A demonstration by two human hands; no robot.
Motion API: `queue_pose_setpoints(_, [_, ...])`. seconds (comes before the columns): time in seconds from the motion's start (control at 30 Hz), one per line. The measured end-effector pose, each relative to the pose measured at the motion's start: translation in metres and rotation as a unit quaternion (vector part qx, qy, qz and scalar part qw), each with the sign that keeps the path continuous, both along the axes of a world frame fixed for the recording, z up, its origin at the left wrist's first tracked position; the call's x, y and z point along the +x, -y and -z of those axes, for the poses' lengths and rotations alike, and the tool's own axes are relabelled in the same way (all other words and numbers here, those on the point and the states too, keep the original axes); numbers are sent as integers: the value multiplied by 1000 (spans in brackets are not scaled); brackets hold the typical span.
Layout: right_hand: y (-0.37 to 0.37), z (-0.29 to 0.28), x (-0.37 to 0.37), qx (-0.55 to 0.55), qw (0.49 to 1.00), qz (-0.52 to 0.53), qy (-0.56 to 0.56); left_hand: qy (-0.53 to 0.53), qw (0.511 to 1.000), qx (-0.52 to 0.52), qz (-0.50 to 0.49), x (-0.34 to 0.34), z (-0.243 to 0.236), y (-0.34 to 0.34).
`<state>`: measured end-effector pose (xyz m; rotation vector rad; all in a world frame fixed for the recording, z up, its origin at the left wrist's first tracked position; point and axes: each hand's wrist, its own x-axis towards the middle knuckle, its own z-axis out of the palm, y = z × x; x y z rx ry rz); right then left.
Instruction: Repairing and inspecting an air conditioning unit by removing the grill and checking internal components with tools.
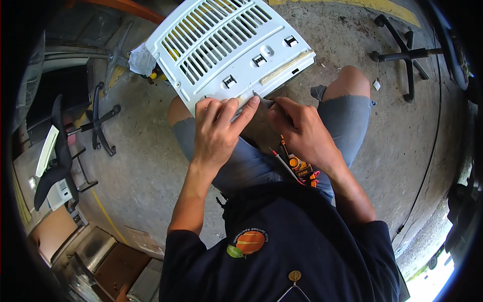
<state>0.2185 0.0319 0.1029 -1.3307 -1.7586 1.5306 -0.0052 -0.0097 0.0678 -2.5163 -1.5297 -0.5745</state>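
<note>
A white slotted plastic panel (pixel 274 30), like an appliance's vent cover, stands tilted in front of my knees. My left hand (pixel 217 123) is closed on its near edge, fingers bent over the surface and thumb stretched toward the right. Close beside that thumb, my right hand (pixel 304 128) pinches a small, dark grey, pointed thing (pixel 266 102); its kind is not clear. The tip lies at the panel's edge. A pale foam-like strip (pixel 287 68) is stuck along the right part of this edge, and whitish residue (pixel 245 95) shows near my left thumb.
On my lap lies an orange-and-black tool (pixel 298 163) with probe-like leads. Wheeled chair bases stand at the left (pixel 95 121) and right (pixel 408 54). A dark cable (pixel 435 131) runs along the concrete floor at right. Boxes (pixel 121 267) are stacked at the lower left.
</note>
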Motion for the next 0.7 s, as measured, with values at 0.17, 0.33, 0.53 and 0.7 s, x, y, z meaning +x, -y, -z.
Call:
queue_pose_setpoints(0.17, [0, 3, 1, 4, 1000, -8, 7, -26, 1000, -2, -2, 1, -2, 0])
queue_pose_setpoints(0.33, [1, 2, 0, 23, 1000, 7, 2, -32, 999, -4, -1, 0, 0, 1])
queue_pose_setpoints(0.53, [1, 2, 0, 19, 1000, 13, 4, -43, 999, -3, 2, 0, 1, 0])
queue_pose_setpoints(0.7, [1, 7, 1, 17, 1000, 4, 14, -30, 1000, 1, 6, -3, 7, 1])
